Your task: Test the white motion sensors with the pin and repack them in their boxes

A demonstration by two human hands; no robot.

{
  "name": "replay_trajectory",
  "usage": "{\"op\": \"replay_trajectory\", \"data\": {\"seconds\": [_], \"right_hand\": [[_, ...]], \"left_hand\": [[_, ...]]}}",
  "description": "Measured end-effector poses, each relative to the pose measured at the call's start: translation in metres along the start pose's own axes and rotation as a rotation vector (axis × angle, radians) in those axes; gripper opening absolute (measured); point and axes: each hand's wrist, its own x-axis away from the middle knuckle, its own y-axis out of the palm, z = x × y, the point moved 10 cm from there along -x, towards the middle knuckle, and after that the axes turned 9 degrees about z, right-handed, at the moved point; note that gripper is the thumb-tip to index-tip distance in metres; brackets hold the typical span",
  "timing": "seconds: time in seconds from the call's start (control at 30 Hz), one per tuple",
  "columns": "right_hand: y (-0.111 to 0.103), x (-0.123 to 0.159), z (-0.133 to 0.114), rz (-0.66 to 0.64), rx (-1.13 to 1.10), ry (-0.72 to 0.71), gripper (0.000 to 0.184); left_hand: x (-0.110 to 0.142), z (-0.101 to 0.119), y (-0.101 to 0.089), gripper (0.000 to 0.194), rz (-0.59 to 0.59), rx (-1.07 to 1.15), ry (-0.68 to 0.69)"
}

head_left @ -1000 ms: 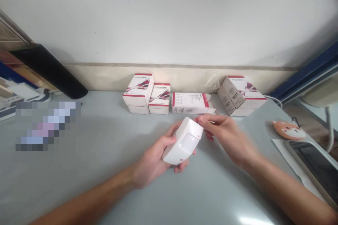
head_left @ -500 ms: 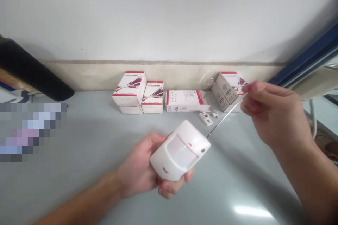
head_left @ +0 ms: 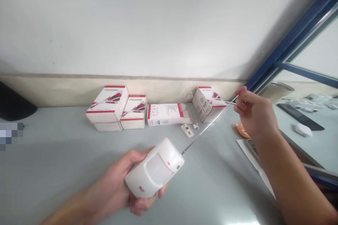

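The left hand (head_left: 113, 182) grasps a white PIR motion sensor (head_left: 154, 168) from beneath, its fingers wrapped around the housing, and holds it above the grey tabletop (head_left: 60, 172). The right hand (head_left: 255, 112) pinches the tip of a thin metal telescopic antenna (head_left: 208, 126), which stands drawn out from the sensor's top corner. A small white bracket (head_left: 187, 130) lies on the table, just beside white-and-red product boxes (head_left: 166, 114).
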Motion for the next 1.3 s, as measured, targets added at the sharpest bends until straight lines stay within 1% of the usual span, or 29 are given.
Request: {"op": "replay_trajectory", "data": {"seconds": [0.1,0.17,0.27,0.37,0.47,0.53,0.73,0.83,0.97,1.1,1.2,1.3], "right_hand": [[-0.009,-0.010,0.001,0.035,0.009,-0.009,0.027],[-0.009,-0.012,0.005,0.034,0.016,-0.009,0.028],[-0.005,-0.010,0.009,0.031,0.006,-0.055,0.032],[0.007,-0.006,0.011,-0.024,-0.042,-0.085,0.038],[0.018,-0.001,0.012,-0.106,-0.109,-0.042,0.045],[0.022,0.001,0.011,-0.132,-0.138,-0.020,0.048],[0.022,-0.002,0.014,-0.166,-0.167,0.006,0.054],[0.020,-0.004,0.016,-0.164,-0.163,-0.007,0.053],[0.015,-0.006,0.012,-0.123,-0.112,-0.096,0.047],[0.007,-0.004,0.003,-0.038,0.009,-0.260,0.043],[0.000,0.003,-0.005,0.081,0.178,-0.389,0.043],[-0.004,0.013,-0.014,0.198,0.334,-0.494,0.043]], "left_hand": [[0.002,0.005,-0.004,0.050,0.023,-0.039,-0.030],[0.005,0.010,-0.009,0.049,0.045,-0.072,-0.038],[0.008,0.019,-0.017,0.048,0.062,-0.128,-0.001],[0.008,0.026,-0.023,0.047,0.044,-0.131,0.079],[0.006,0.025,-0.026,0.048,0.015,-0.092,0.096],[0.006,0.024,-0.027,0.047,0.004,-0.079,0.102],[0.005,0.025,-0.026,0.048,-0.036,-0.082,0.130],[0.006,0.027,-0.025,0.049,-0.031,-0.094,0.133],[0.006,0.026,-0.023,0.053,-0.032,-0.071,0.113],[0.006,0.025,-0.022,0.058,-0.029,-0.066,0.092],[0.006,0.025,-0.022,0.057,-0.007,-0.082,0.092],[0.006,0.025,-0.020,0.054,-0.015,-0.105,0.101]]}}
